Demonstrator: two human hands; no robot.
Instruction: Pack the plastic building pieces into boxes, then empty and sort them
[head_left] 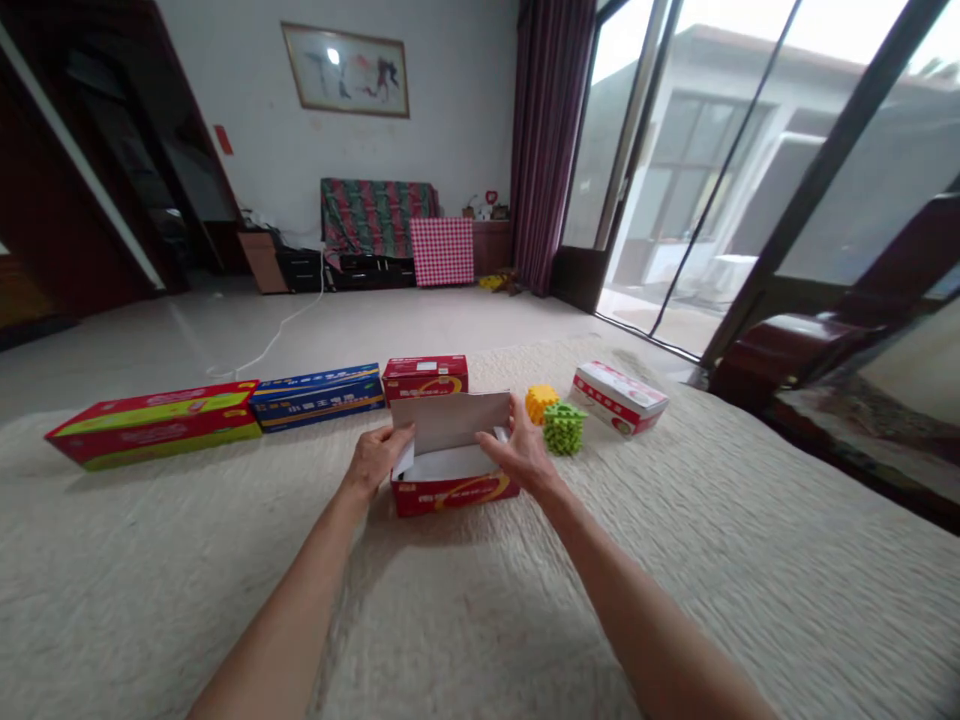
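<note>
A red cardboard box (456, 495) with yellow and white print sits on the cream blanket in front of me. Its lid stands raised at the back, showing the pale inner side, and the part of its inside that I see is plain. My left hand (371, 460) grips the left end by the side flap, thumb on the inner face. At the right end my right hand (523, 447) is closed around the lid's edge and side flap, its thumb reaching inward. Just beyond my right hand lie a yellow textured block (540, 403) and a green knobbly block (563, 430).
Behind the opened box stands another red box (425, 376). A blue box (319, 396) and a long red-and-green box (157, 423) line up to the left. A white-and-red box (621, 396) lies right, near a dark wooden seat (787, 360). All boxes rest on the blanket (262, 560).
</note>
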